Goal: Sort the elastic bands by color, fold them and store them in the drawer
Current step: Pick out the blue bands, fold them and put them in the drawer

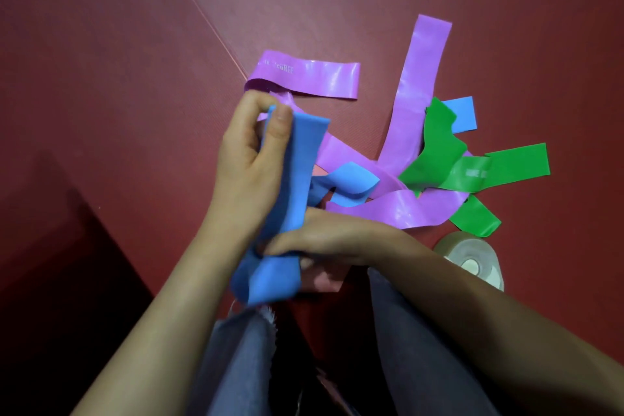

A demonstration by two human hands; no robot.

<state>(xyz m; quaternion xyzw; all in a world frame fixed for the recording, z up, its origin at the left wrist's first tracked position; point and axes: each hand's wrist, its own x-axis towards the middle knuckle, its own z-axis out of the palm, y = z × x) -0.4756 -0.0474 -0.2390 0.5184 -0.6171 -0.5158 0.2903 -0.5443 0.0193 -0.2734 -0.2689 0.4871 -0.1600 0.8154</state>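
Purple band, flat on the floor just beyond the left hand, which pinches the blue band. Pale print near its folded end, partly legible: "…GREE". Leading characters smeared.

Green band, well right of the grip. Faint white print mid-strip, a few capitals, too blurred to read.

Blue band: no legible print on the visible faces.
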